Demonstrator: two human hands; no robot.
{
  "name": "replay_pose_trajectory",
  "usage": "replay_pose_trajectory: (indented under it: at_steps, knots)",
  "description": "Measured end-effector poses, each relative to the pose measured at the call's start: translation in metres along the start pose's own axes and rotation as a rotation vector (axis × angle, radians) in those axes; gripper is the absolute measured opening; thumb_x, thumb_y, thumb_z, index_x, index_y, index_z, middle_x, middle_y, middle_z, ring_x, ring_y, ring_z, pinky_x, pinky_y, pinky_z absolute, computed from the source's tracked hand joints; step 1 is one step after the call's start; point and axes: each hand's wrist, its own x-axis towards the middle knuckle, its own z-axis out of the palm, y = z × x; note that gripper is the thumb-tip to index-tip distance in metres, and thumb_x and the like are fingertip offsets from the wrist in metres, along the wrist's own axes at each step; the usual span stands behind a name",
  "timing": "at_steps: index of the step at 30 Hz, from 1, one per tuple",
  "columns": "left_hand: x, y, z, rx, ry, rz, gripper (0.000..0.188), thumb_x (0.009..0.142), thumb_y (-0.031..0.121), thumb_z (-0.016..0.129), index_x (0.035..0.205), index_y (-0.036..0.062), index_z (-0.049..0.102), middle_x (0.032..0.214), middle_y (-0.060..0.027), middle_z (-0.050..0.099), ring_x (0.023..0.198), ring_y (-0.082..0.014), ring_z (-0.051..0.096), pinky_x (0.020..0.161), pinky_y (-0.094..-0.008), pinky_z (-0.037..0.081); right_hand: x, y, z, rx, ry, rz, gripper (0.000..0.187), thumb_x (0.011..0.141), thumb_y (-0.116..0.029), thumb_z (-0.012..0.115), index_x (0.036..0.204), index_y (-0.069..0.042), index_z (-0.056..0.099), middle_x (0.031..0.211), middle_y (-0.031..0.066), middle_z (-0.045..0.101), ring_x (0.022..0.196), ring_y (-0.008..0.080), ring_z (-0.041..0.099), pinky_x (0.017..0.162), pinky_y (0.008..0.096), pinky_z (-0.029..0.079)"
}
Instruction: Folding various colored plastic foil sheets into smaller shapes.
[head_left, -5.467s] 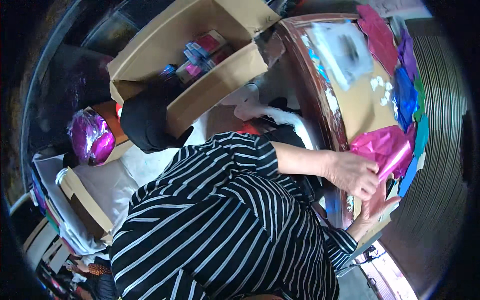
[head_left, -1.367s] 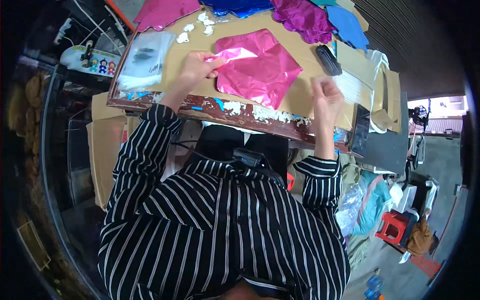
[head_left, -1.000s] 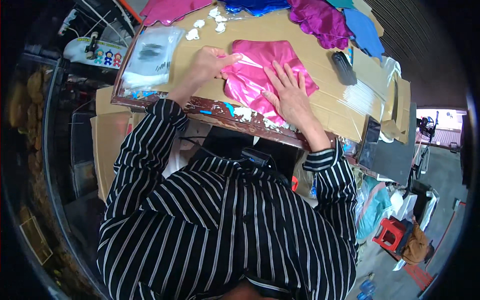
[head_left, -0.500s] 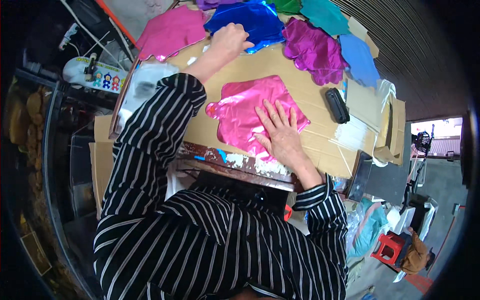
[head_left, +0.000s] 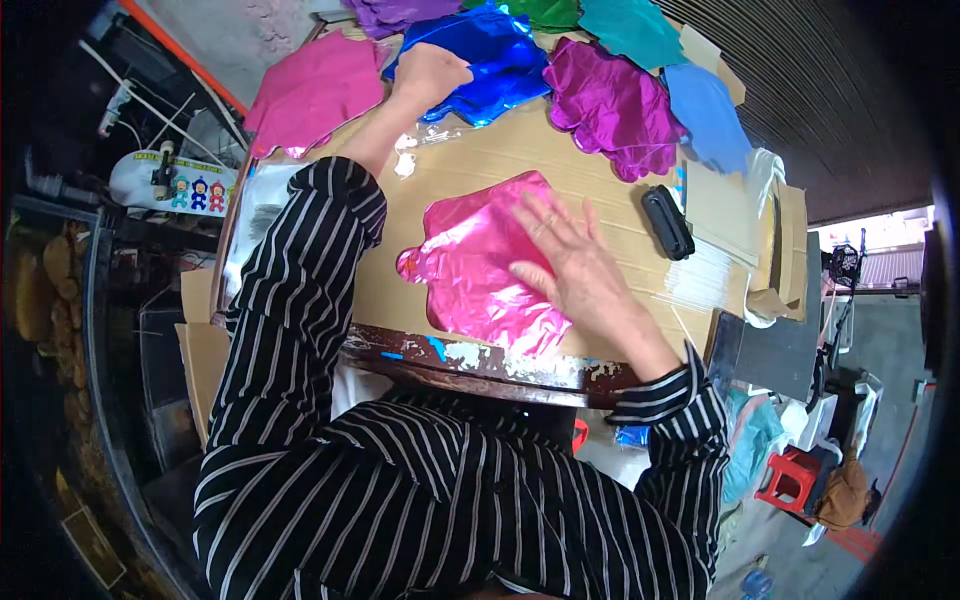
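Note:
A flat, shiny pink foil balloon with a small neck on its left side lies on the cardboard-topped table in front of me. Over its right part is my right hand, fingers apart and holding nothing. At the far side, my left hand is closed at the left edge of the blue foil balloons. Its fingertips are partly hidden, but they seem to pinch the blue foil.
Around the table's far side lie pink, magenta, teal and light blue foil piles, with purple and green ones behind. A black case rests at right, beside thin clear sticks. Cardboard covers the tabletop.
My right hand has risen off the pink balloon, where it was pressed flat, and shifted slightly right. My left hand stays at the blue pile, its fingers more tucked in. The view has shifted slightly.

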Motion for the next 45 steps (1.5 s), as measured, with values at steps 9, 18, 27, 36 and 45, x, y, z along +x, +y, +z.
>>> replay_pose_trajectory:
  at_steps: [9, 18, 27, 36, 45]
  knots:
    - [0.021, -0.02, -0.003, -0.329, -0.267, -0.27, 0.027, 0.076, 0.033, 0.089, 0.088, 0.0093, 0.083, 0.074, -0.0003, 0.074, 0.061, -0.009, 0.062, 0.06, -0.0272, 0.051, 0.118, 0.06, 0.01, -0.022, 0.211, -0.058, 0.061, 0.1, -0.036, 0.062, 0.152, -0.007, 0.045, 0.159, 0.0146, 0.044, 0.149, 0.0332, 0.038, 0.124, 0.0533, 0.026]
    - [0.028, -0.011, -0.001, -0.493, -0.401, -0.341, 0.022, 0.078, 0.027, 0.083, 0.092, 0.0095, 0.082, 0.081, -0.0011, 0.076, 0.069, -0.0103, 0.066, 0.066, -0.0273, 0.054, 0.178, 0.08, 0.032, -0.414, 0.332, -0.054, 0.054, 0.102, -0.033, 0.059, 0.148, -0.007, 0.05, 0.154, 0.0126, 0.05, 0.147, 0.0303, 0.041, 0.123, 0.051, 0.025]
    - [0.042, 0.03, -0.001, -0.327, -0.252, 0.157, 0.025, 0.078, 0.012, 0.083, 0.103, 0.0059, 0.079, 0.096, -0.0059, 0.078, 0.086, -0.016, 0.072, 0.081, -0.0287, 0.056, 0.206, 0.109, 0.049, -0.367, 0.259, -0.035, 0.05, 0.106, -0.04, 0.046, 0.147, -0.012, 0.054, 0.156, 0.0143, 0.048, 0.147, 0.0333, 0.04, 0.123, 0.0563, 0.024]
    - [0.102, 0.011, -0.158, -0.299, 0.535, 0.22, 0.031, 0.092, 0.028, 0.074, 0.106, 0.0006, 0.078, 0.089, -0.0092, 0.079, 0.078, -0.0144, 0.07, 0.075, -0.0326, 0.055, 0.229, 0.102, 0.088, -0.077, 0.28, 0.117, 0.055, 0.105, -0.051, 0.044, 0.147, -0.016, 0.055, 0.157, 0.014, 0.048, 0.148, 0.0384, 0.038, 0.12, 0.0584, 0.029]
    - [-0.059, 0.147, -0.228, -0.6, 0.366, 0.439, 0.021, 0.09, 0.002, 0.068, 0.109, 0.0007, 0.077, 0.084, -0.0046, 0.075, 0.078, -0.0134, 0.068, 0.071, -0.0226, 0.052, 0.222, 0.107, 0.041, 0.61, 0.223, 0.167, 0.068, 0.104, -0.054, 0.05, 0.145, 0.0, 0.053, 0.145, 0.022, 0.058, 0.141, 0.0379, 0.048, 0.116, 0.052, 0.039]
